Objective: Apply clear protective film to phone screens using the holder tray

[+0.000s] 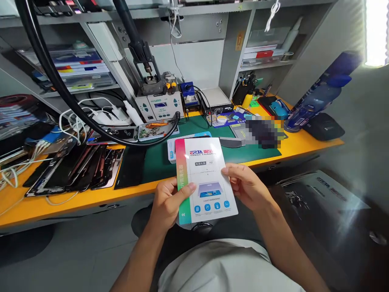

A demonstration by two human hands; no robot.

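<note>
A flat white packet [209,211] with a pink-to-green left edge and "LIGHT HARDENING" print is held up in front of my body. My left hand [170,200] grips its left side, the thumb lying on the front. At the right edge, my right hand [247,184] pinches it between thumb and fingers; the fingers behind the packet are hidden. Just beyond its top lies a light blue and white box [172,151] on the green mat [154,164], partly covered by the packet.
Several phone screens and frames [75,170] lie at the left of the yellow desk [133,192]. A thick black hose [54,81] arches over a soldering station [161,106]. Blue bottles [316,101] stand at the right, near a black case [324,126]. A dark bag [322,211] lies lower right.
</note>
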